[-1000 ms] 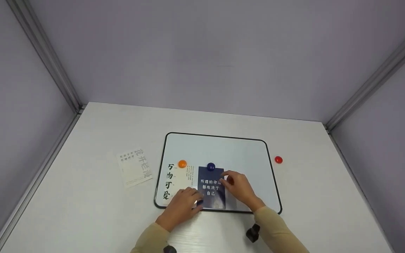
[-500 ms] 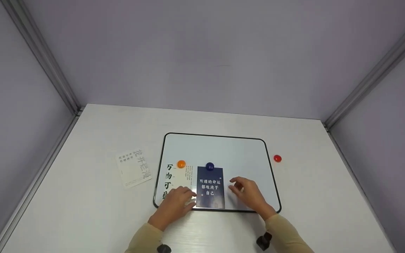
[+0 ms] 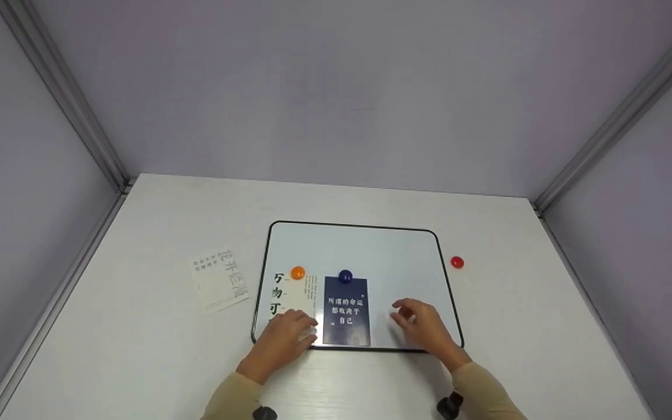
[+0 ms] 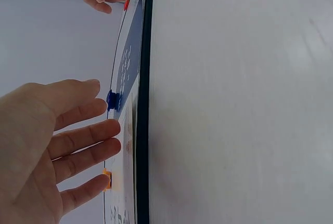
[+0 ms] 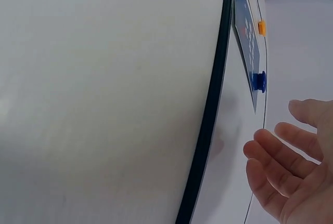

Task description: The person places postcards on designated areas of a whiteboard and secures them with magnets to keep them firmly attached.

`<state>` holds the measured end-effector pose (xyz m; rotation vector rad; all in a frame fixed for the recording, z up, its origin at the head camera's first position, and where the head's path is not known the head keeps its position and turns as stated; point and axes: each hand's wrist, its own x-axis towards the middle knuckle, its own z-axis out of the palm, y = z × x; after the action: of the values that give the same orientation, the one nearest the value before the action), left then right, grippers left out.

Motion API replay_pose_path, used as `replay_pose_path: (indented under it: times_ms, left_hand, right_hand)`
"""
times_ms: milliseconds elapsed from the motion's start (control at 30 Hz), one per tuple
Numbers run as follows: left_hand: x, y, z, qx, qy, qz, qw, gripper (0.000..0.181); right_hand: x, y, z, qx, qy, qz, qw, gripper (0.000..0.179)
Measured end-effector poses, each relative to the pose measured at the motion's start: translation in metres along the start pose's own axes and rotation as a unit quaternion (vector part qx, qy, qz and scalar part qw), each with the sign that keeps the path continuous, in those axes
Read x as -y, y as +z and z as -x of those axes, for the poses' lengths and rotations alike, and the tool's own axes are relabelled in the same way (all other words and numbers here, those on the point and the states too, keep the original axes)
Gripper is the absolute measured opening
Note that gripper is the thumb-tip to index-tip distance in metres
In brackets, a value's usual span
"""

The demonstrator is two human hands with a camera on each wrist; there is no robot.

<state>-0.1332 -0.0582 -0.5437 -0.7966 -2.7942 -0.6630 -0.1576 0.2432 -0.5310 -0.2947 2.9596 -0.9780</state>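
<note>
On a black-edged whiteboard (image 3: 394, 251) lies a dark blue card (image 3: 346, 335) with white writing, a blue magnet (image 3: 345, 276) at its top edge. To its left is a cream card (image 3: 301, 294) with black characters, an orange magnet (image 3: 298, 272) on its top. My left hand (image 3: 283, 336) hovers over the lower part of the cream card and hides some of it; in the left wrist view its fingers (image 4: 88, 135) are spread and hold nothing. Right of the blue card, my right hand (image 3: 423, 326) is over bare whiteboard, fingers (image 5: 276, 156) relaxed and holding nothing.
A red magnet (image 3: 457, 262) lies on the white table (image 3: 517, 326) just right of the board. Left of the board a white card (image 3: 219, 283) with grey characters lies slightly turned. Pale walls (image 3: 336, 87) stand behind and at both sides.
My right hand has drawn away from the blue card's right edge, to the right. My left hand has come off the card's lower left and moved left. The card lies where it was.
</note>
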Motion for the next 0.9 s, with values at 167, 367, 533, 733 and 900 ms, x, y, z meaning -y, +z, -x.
replay_pose_path:
  times_ms: [167,367,533,733,900]
  left_hand:
    - [0.004,-0.004,0.004,0.004,-0.022,0.010,0.9997,0.022]
    - [0.008,-0.008,0.004,0.008,-0.038,0.014,0.9991,0.021]
    - [0.011,-0.013,0.004,0.019,-0.068,0.024,0.9972,0.022]
    - [0.016,-0.016,0.005,0.014,-0.087,0.034,0.9955,0.022]
    - [0.021,-0.018,0.006,0.007,-0.099,0.044,0.9941,0.022]
  right_hand:
    - [-0.006,-0.005,0.004,-0.014,-0.010,0.003,0.9998,0.015]
    - [-0.013,-0.012,0.011,-0.016,0.009,0.006,0.9998,0.014]
    - [-0.019,-0.015,0.015,-0.010,0.026,0.004,0.9996,0.016]
    - [-0.027,-0.017,0.022,-0.010,0.032,0.010,0.9994,0.014]
    - [-0.034,-0.019,0.027,-0.021,0.035,0.031,0.9987,0.012]
